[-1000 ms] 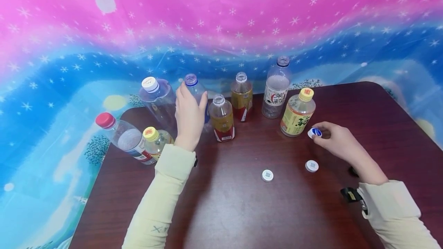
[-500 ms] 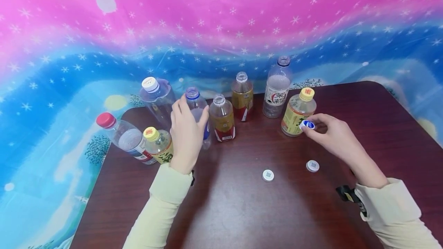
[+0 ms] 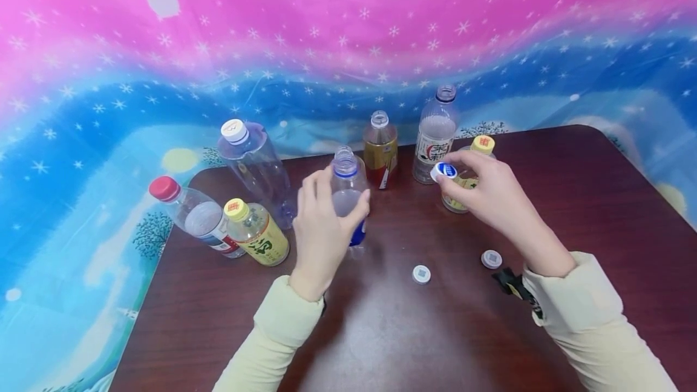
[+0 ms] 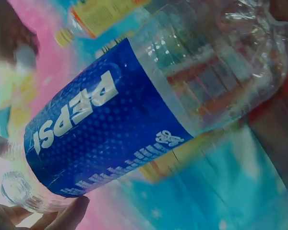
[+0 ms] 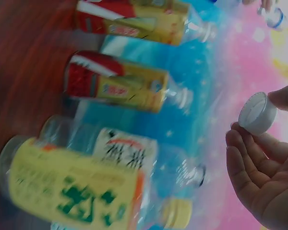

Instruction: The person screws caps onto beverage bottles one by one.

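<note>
My left hand (image 3: 321, 222) grips a clear Pepsi bottle (image 3: 348, 201) around its upper part. Its neck has no cap, and a blue ring circles it. The blue label (image 4: 105, 115) fills the middle of the left wrist view. To the right, my right hand (image 3: 495, 192) pinches a white bottle cap (image 3: 445, 170) with a blue top between thumb and fingers. In the right wrist view the cap's hollow underside (image 5: 253, 112) shows. The cap is in the air, apart from the Pepsi bottle.
Left stand a red-capped bottle (image 3: 201, 216), a yellow-capped bottle (image 3: 267, 241) and a tall white-capped bottle (image 3: 256, 165). Behind are uncapped gold-and-red (image 3: 381, 156) and white-labelled (image 3: 434, 138) bottles. My right hand partly covers another yellow-capped bottle (image 3: 482, 144). Two white caps (image 3: 422, 274) (image 3: 491, 259) lie on the table.
My left hand has brought the Pepsi bottle right and nearer, in front of a gold-labelled bottle. My right hand has carried the cap left and up, past the yellow-capped bottle.
</note>
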Demonstrator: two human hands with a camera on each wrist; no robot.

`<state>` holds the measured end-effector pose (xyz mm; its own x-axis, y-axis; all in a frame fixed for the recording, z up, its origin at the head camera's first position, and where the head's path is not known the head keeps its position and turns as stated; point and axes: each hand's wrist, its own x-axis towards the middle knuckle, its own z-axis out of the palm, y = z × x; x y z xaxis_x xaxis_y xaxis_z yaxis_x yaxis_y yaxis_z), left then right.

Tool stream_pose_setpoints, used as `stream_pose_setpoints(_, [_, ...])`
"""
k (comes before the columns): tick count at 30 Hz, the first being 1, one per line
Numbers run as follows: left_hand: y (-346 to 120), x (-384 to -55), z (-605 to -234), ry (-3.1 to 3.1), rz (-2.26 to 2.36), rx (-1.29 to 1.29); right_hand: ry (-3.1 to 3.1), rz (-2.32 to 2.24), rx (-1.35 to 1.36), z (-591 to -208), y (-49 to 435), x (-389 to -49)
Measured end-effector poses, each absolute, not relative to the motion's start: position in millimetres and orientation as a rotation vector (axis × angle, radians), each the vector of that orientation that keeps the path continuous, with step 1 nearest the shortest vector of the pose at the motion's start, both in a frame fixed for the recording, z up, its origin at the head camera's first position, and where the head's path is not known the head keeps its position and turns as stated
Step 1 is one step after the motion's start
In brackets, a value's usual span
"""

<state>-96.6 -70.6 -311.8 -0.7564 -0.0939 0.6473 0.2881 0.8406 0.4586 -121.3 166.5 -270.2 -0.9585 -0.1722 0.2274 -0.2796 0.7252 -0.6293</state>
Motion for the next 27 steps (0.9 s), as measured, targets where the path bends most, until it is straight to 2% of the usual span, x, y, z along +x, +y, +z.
stream_pose_setpoints(8, [-43.0, -91.3, -318.9, -2.362, -0.82, -0.309, -2.646, 1.092, 0.459, -255.8, 136.3, -124.6])
stream_pose_setpoints(27, [-29.6, -104.1, -329.1, -2.357, -0.82, -0.323, -2.608, 1.144, 0.636, -245.7, 107.6, -128.4])
